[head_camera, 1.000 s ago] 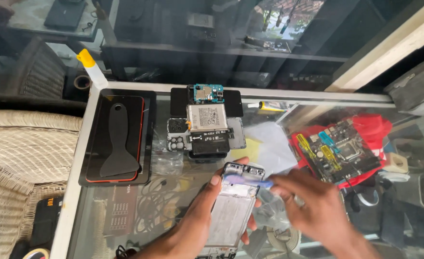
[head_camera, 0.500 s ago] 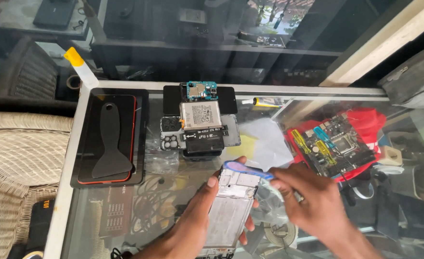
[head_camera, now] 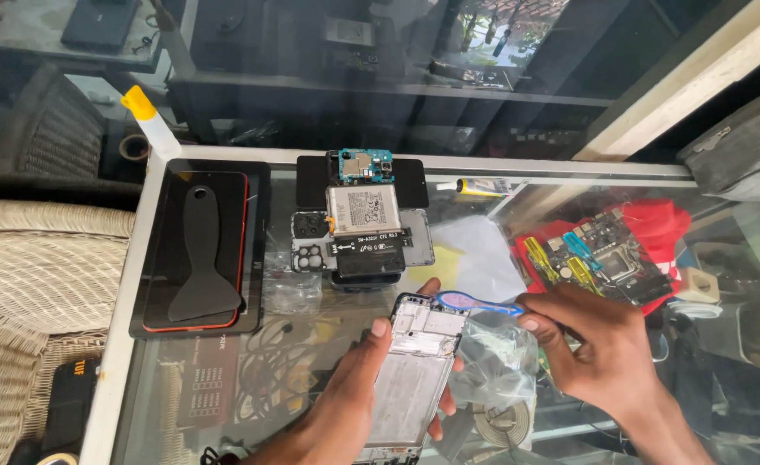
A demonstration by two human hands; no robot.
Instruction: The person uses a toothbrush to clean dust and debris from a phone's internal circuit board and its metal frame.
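Left hand [head_camera: 346, 405] is wrapped around a stripped phone frame [head_camera: 414, 370], thumb lying along its left edge and fingertips curling round the right side, holding it face up over the glass counter [head_camera: 311, 344]. Right hand [head_camera: 604, 353] is pinching the handle of a blue plastic pry tool [head_camera: 475, 302] between thumb and fingers — the rounded tip sits right at the frame's top right corner, touching or as good as touching, hard to say which. A crumpled clear plastic bag [head_camera: 492, 362] lies just beside the frame, between the two hands.

Just above the frame on the counter there's a stack of phone parts: a silver battery [head_camera: 363, 211] on a dark mid-frame piece [head_camera: 363, 254], with a small teal circuit board [head_camera: 364, 164] at the far end. To the left, well apart, a black mat holds a red-edged phone back [head_camera: 197, 250] with a dark spatula-shaped scraper [head_camera: 201, 258] lying on top. A white bottle with a yellow cap [head_camera: 149, 120] stands at the counter's far left corner. Off to the right, under the glass, a green motherboard [head_camera: 604, 254] rests on something red — and a small glue tube [head_camera: 479, 185] lies near the back edge. Wicker chair [head_camera: 27, 267] on the left.
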